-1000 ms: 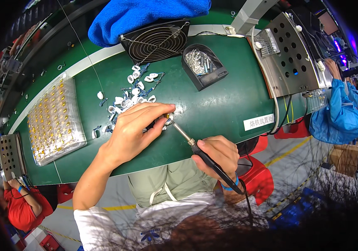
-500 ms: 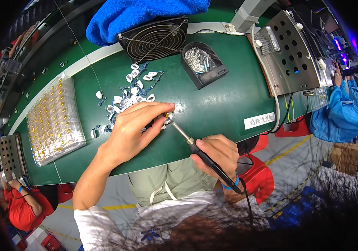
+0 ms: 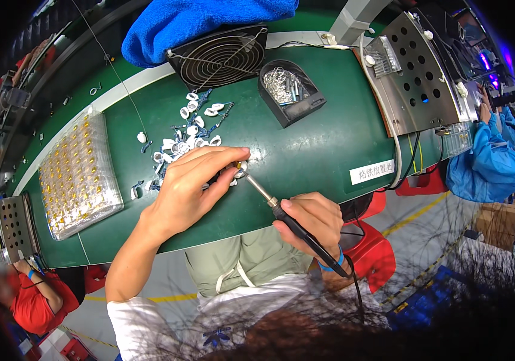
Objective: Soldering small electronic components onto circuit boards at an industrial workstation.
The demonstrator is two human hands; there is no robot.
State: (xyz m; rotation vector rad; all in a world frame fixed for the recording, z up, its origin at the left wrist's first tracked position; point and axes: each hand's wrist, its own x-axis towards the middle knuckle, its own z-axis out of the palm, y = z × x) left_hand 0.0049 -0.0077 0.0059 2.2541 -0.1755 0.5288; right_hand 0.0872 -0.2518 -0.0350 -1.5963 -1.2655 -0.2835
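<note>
My right hand [image 3: 316, 224] is closed round the black handle of a soldering iron [image 3: 296, 228], which slants up and left. Its metal tip meets a small white part with a yellowish spot [image 3: 240, 171], pinched between the thumb and fingers of my left hand [image 3: 194, 186]. Much of that part is hidden by the fingers. Just beyond my left hand lies a loose pile of small white oval pieces [image 3: 188, 144] with dark blue strips attached. A wire strand [image 3: 130, 99] runs down to one white piece [image 3: 142, 137] left of the pile.
On the green bench [image 3: 353, 108] stand a clear tray [image 3: 80, 174] of gold-coloured parts, a black fan [image 3: 218, 57] and a black bin [image 3: 293, 93] of small metal parts. A perforated metal box [image 3: 419, 72] is at right. Co-workers in red [image 3: 41, 301] and blue [image 3: 483, 162] flank the bench.
Both hands, the part and the soldering iron stay in nearly the same place. The whole view has shifted very slightly.
</note>
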